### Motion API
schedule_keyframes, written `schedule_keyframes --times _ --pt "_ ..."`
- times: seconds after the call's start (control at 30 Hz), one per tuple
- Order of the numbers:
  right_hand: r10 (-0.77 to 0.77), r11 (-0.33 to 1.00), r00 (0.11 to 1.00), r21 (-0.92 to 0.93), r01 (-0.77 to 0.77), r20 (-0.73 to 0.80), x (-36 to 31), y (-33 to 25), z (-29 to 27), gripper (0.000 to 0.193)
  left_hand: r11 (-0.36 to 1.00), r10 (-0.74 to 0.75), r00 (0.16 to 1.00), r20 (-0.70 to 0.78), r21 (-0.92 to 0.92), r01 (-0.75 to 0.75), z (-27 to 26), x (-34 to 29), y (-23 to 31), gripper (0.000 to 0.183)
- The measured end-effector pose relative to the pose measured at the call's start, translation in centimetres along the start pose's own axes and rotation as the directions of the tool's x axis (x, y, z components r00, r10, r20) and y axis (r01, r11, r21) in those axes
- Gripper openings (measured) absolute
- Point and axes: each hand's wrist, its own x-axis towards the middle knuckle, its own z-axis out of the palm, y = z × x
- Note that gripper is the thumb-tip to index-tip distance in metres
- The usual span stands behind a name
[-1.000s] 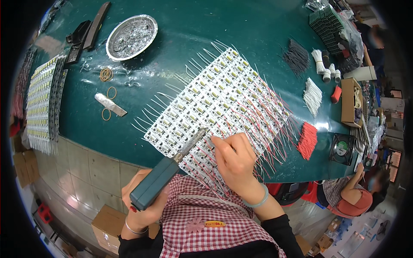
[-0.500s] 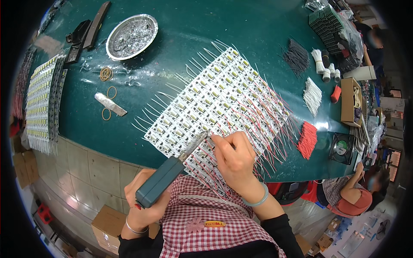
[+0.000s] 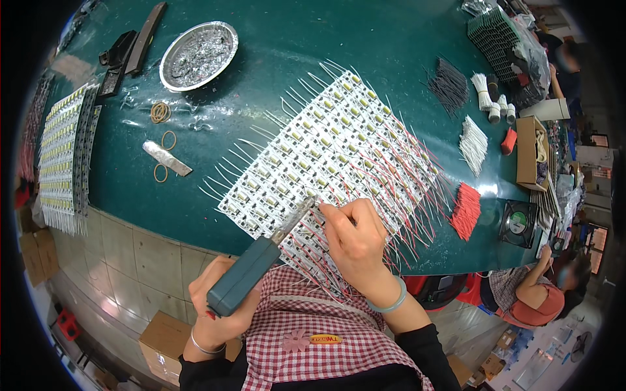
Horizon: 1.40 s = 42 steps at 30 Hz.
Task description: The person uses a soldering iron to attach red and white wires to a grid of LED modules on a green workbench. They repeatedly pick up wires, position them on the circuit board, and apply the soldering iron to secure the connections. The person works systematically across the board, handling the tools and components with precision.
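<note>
A large panel of white circuit boards (image 3: 287,173), dotted with small yellow and black parts, lies slantwise on the green table. White wires stick out along its upper left side, and red and white wires (image 3: 417,208) spread over its right part. My left hand (image 3: 225,293) is closed around the dark green handle of a soldering iron (image 3: 244,277). Its metal tip points up and right, onto the panel. Close to that tip, my right hand (image 3: 355,241) pinches with thumb and forefinger over the boards. What it holds is too small to tell, possibly a thin wire.
A metal bowl (image 3: 168,72) of silvery scraps, rubber bands (image 3: 160,112) and a flat metal strip (image 3: 167,158) lie left. More board panels (image 3: 62,156) stand at the left edge. Black (image 3: 448,85), white (image 3: 473,146) and red wire bundles (image 3: 465,212) lie right, near a fan (image 3: 518,223). Co-workers sit beyond.
</note>
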Motion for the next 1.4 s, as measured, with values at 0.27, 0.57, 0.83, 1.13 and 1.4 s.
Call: schedule_keyframes --times 0.27,0.57,0.83,1.13,1.4 --pt "-0.009 1.000 1.000 -0.001 0.009 0.002 0.1 -0.1 0.0 0.025 0.995 0.094 0.985 -0.147 -0.014 -0.097 0.4 0.2 0.3 0.024" --pt "0.004 1.000 1.000 -0.001 -0.004 -0.019 0.0 -0.2 0.0 0.025 0.999 0.049 0.992 -0.118 -0.018 -0.052 0.4 0.2 0.6 0.025" --pt "0.011 1.000 1.000 0.003 -0.011 -0.028 -0.1 -0.1 0.0 0.026 0.997 0.077 0.992 -0.103 0.007 -0.077 0.4 0.5 0.6 0.023" --pt "0.013 1.000 1.000 0.009 -0.013 -0.024 -0.1 0.0 0.1 0.027 0.999 0.017 0.999 -0.030 -0.032 -0.018 0.5 -0.1 -0.4 0.035" --pt "0.018 1.000 1.000 0.021 -0.018 -0.003 -0.1 0.2 0.0 0.027 1.000 0.024 0.999 0.028 -0.007 -0.024 0.0 0.3 0.0 0.031"
